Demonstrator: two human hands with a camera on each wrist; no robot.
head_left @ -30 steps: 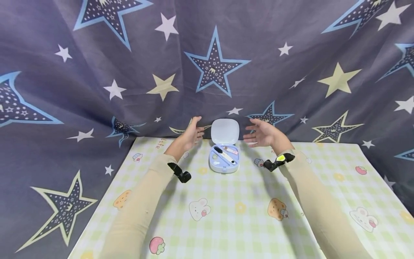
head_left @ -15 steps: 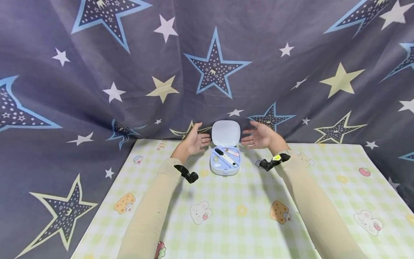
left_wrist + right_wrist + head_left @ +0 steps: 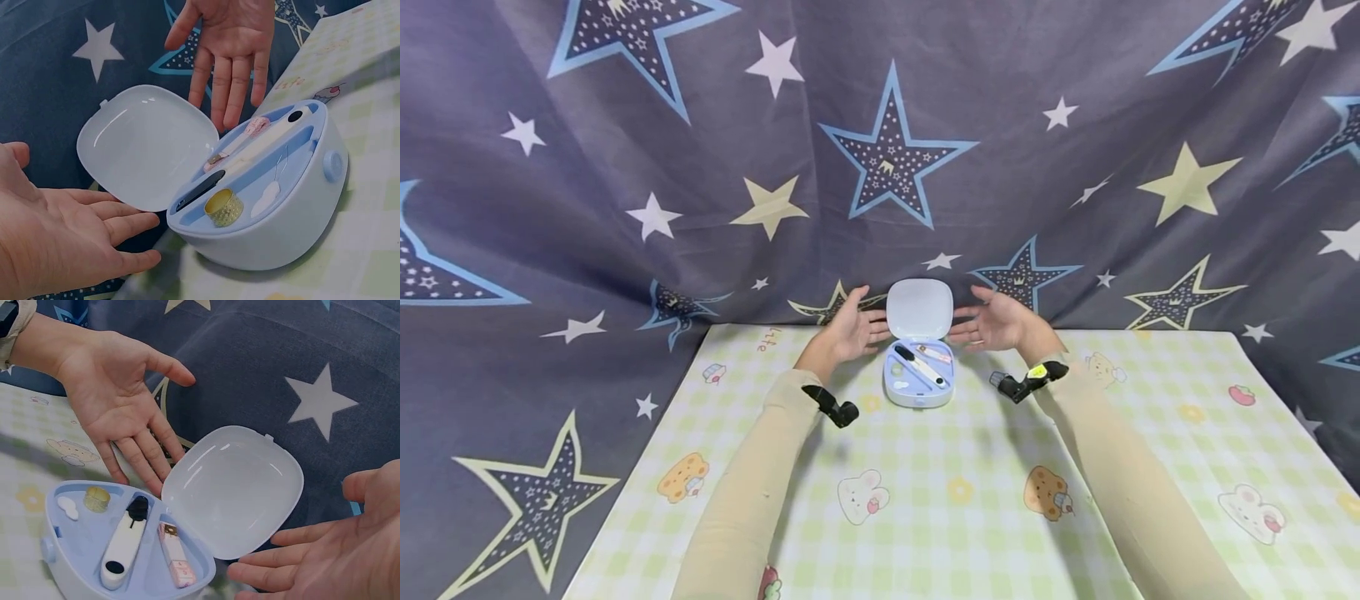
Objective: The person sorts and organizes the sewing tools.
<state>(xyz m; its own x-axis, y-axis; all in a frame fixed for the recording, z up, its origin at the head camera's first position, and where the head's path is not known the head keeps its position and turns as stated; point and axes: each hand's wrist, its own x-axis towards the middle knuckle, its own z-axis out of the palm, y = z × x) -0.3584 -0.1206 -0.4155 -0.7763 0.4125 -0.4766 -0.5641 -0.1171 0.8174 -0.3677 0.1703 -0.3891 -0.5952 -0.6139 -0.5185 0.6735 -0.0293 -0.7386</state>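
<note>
A small light-blue sewing box (image 3: 919, 398) stands on the table with its white lid (image 3: 920, 310) swung up at the back. My left hand (image 3: 848, 329) is spread at the lid's left side, palm turned inward, fingertips close to the hinge end. Opposite it, my right hand (image 3: 992, 323) holds its straight fingers near the lid's right edge. Neither hand grips anything. Inside the box lie a white tool with a black end (image 3: 124, 544), a folded pink-and-white tape measure (image 3: 177, 556), a gold thimble (image 3: 224, 208) and a white needle threader (image 3: 267, 199).
The table is covered by a green-and-white checked cloth (image 3: 925, 467) printed with cartoon animals. Right behind the box hangs a dark curtain (image 3: 820, 250) with stars. Each wrist carries a black camera mount, such as the right wrist's camera (image 3: 1028, 382).
My left hand has come rightward, closer to the box and its lid. The right hand has shifted slightly left toward the lid. The box stays in place with its lid up.
</note>
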